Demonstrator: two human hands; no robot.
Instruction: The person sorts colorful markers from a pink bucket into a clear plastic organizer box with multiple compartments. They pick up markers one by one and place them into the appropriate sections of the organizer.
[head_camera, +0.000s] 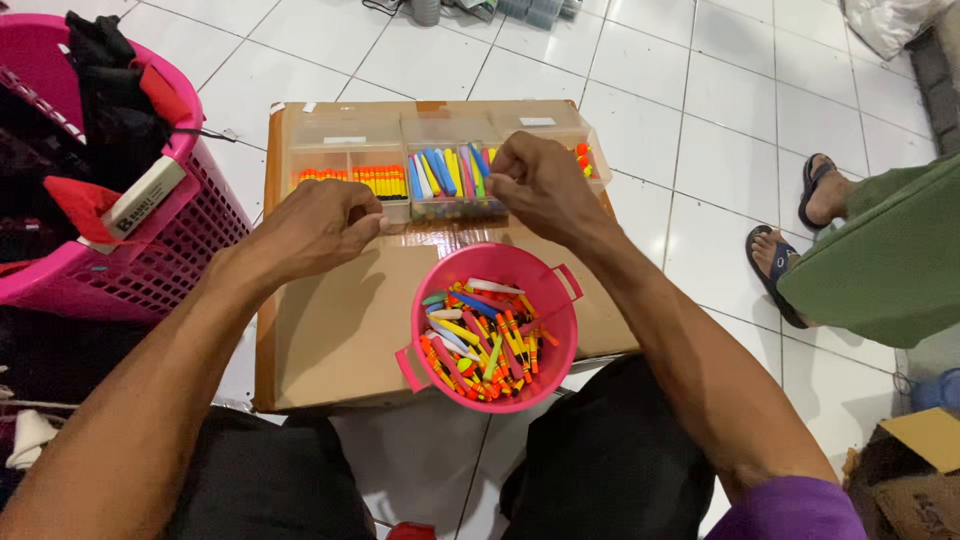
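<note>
White floor tiles (700, 90) fill the room around you, and on them lies a flat brown cardboard sheet (330, 330) that serves as your work surface.

From the head camera, your left hand (315, 228) is curled into a loose fist over the cardboard, just in front of the clear plastic compartment box (440, 135). Your right hand (540, 185) is also closed, with the fingertips pinched together above the middle of this box. I cannot tell if any of the two hands holds something; if there is a small piece between the fingers, it is hidden.

The round pink plastic bucket (560, 345) stands near you, between your forearms, a little closer to the right arm. It lies toward your body from both hands, so each hand must come back and down to reach it. Inside is a heap of small colourful spindle-shaped floats (480, 335), orange, yellow, blue, green and white. They have no common direction: their long axes cross each other, many running diagonal from the far left to the near right.

In the box it is different. The sorted orange and yellow floats (378, 180) at the left and the sorted blue and green floats (440, 172) in the middle lie side by side, their long axes pointing away from you.

At the left stands a pink plastic laundry basket (170, 250) with dark clothes. At the right, another person's sandalled feet (790, 235) rest on the tiles, well apart from the cardboard.
</note>
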